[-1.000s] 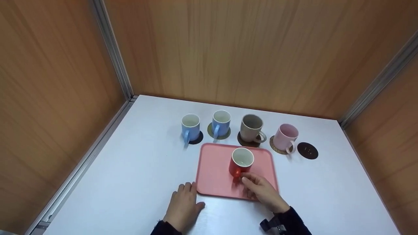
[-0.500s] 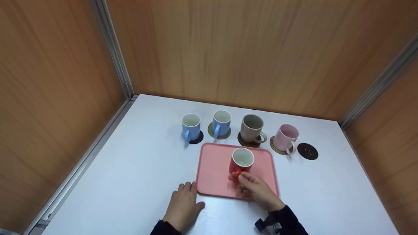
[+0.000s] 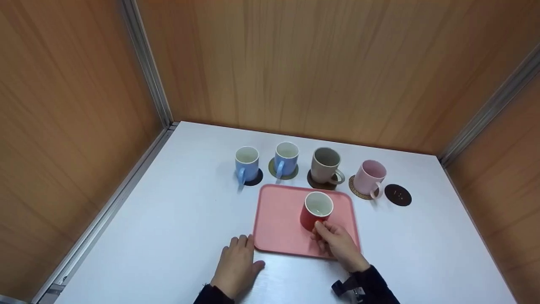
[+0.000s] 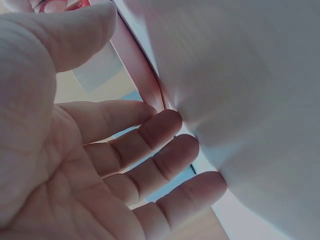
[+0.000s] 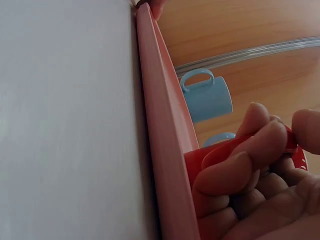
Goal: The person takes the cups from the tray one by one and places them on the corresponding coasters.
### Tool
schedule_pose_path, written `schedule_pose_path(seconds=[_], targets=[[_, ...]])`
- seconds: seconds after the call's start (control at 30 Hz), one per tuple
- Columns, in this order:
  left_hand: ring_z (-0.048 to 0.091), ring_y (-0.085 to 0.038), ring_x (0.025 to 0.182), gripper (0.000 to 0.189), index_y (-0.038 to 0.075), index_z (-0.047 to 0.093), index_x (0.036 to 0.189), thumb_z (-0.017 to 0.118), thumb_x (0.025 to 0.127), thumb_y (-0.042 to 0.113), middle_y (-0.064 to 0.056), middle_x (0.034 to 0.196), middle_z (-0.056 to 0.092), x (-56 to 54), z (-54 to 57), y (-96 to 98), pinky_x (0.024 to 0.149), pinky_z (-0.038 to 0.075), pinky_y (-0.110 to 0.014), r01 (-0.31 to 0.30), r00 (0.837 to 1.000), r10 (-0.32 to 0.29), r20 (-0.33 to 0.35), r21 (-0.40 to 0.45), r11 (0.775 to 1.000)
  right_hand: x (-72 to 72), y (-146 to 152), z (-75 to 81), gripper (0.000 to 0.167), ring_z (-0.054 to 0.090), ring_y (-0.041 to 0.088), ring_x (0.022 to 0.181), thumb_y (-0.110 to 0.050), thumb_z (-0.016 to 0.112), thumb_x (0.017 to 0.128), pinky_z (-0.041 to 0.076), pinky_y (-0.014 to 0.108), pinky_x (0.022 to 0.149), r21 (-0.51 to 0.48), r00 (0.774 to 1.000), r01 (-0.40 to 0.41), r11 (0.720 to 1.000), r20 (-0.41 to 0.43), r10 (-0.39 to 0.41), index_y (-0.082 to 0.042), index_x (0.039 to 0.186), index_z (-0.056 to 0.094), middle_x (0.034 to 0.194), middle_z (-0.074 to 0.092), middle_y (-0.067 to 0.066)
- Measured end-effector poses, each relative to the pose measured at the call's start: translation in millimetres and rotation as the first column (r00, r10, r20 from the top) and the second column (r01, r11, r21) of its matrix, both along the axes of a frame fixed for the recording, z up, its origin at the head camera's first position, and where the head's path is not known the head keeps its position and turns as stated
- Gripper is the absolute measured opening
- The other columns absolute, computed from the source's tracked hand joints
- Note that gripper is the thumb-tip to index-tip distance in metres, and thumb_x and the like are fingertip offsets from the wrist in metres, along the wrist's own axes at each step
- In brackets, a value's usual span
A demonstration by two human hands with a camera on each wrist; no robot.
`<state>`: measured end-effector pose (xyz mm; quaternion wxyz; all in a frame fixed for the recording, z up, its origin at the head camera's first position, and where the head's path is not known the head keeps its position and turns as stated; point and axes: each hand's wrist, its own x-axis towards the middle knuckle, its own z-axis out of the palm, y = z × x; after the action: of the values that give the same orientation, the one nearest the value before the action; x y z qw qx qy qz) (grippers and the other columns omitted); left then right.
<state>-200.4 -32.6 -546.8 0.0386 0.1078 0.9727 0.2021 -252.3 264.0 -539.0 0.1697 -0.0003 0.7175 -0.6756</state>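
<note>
A red mug (image 3: 309, 219) with a white inside stands upright at the right part of the pink tray (image 3: 274, 223). My right hand (image 3: 338, 245) holds its handle, thumb on top. The right wrist view shows the fingers (image 5: 260, 145) curled through the red handle, and the palm side hides part of the mug. At the tray's near left corner lies my left hand (image 3: 237, 264), palm down, fingers extended. From the left wrist view, its fingertips (image 4: 200, 190) touch the white tabletop, and the index finger reaches the tray edge.
Behind the tray, two blue mugs (image 3: 249, 168) (image 3: 288, 166), a grey-brown mug (image 3: 322, 172) and a pink mug (image 3: 365, 181) stand on round coasters. A bare dark coaster (image 3: 398, 195) lies at the far right. Wooden panels (image 3: 295, 76) wall the white table (image 3: 177, 202).
My right fingers have closed round the red mug's handle. The mug has shifted slightly right, and its handle is now covered by the hand. My left hand has stayed in place.
</note>
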Motion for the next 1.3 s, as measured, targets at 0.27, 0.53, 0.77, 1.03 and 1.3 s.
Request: schedule_pose_path(seconds=[0.27, 0.53, 0.77, 1.03, 1.3], targets=[[0.062, -0.039, 0.122, 0.08, -0.008, 0.055, 0.147, 0.083, 0.092, 0.043, -0.026, 0.131, 0.066, -0.2, 0.9, 0.7, 0.097, 0.056, -0.059, -0.015, 0.999, 0.014, 0.038, 0.01, 1.0, 0.4, 3.2, -2.9, 0.038, 0.049, 0.014, 0.061, -0.041, 0.058, 0.111, 0.037, 0.023, 0.052, 0.043, 0.999, 0.048, 0.998, -0.01, -0.048, -0.009, 0.093, 0.066, 0.078, 0.064, 0.001], [0.06, -0.038, 0.124, 0.082, -0.008, 0.052, 0.15, 0.081, 0.093, 0.044, -0.025, 0.133, 0.064, 0.7, 2.5, -0.1, 0.1, 0.054, -0.059, -0.016, 0.998, 0.014, 0.066, 0.023, 1.0, 2.9, 2.7, -3.4, 0.037, 0.047, 0.012, 0.06, -0.04, 0.056, 0.112, 0.035, 0.022, 0.053, 0.017, 0.997, 0.071, 0.997, 0.013, -0.072, -0.011, 0.09, 0.065, 0.074, 0.062, -0.003], [0.06, -0.038, 0.124, 0.082, -0.007, 0.051, 0.151, 0.082, 0.093, 0.043, -0.025, 0.134, 0.064, 0.8, 1.9, -0.5, 0.101, 0.054, -0.059, -0.019, 0.997, 0.016, 0.08, 0.035, 0.999, 3.3, 2.4, -1.8, 0.038, 0.047, 0.011, 0.06, -0.039, 0.056, 0.112, 0.037, 0.022, 0.054, 0.016, 0.997, 0.072, 0.997, 0.018, -0.072, -0.01, 0.09, 0.066, 0.076, 0.063, -0.003], [0.06, -0.039, 0.124, 0.082, -0.008, 0.052, 0.15, 0.081, 0.093, 0.043, -0.026, 0.133, 0.064, 0.3, 0.7, -0.9, 0.1, 0.054, -0.06, -0.012, 0.998, 0.01, 0.069, 0.035, 0.999, 3.1, 3.7, -1.8, 0.039, 0.047, 0.011, 0.06, -0.038, 0.055, 0.113, 0.038, 0.022, 0.055, 0.014, 0.998, 0.067, 0.998, 0.004, -0.067, -0.008, 0.089, 0.065, 0.075, 0.062, -0.003], [0.06, -0.04, 0.124, 0.082, -0.009, 0.052, 0.15, 0.08, 0.094, 0.043, -0.026, 0.134, 0.064, 2.5, 1.4, -1.2, 0.099, 0.054, -0.06, -0.003, 0.999, 0.001, 0.055, 0.031, 1.0, 5.1, 1.8, 2.3, 0.039, 0.047, 0.01, 0.061, -0.034, 0.056, 0.113, 0.037, 0.022, 0.056, 0.037, 0.992, 0.123, 0.992, -0.011, -0.123, -0.008, 0.085, 0.063, 0.074, 0.06, -0.003]])
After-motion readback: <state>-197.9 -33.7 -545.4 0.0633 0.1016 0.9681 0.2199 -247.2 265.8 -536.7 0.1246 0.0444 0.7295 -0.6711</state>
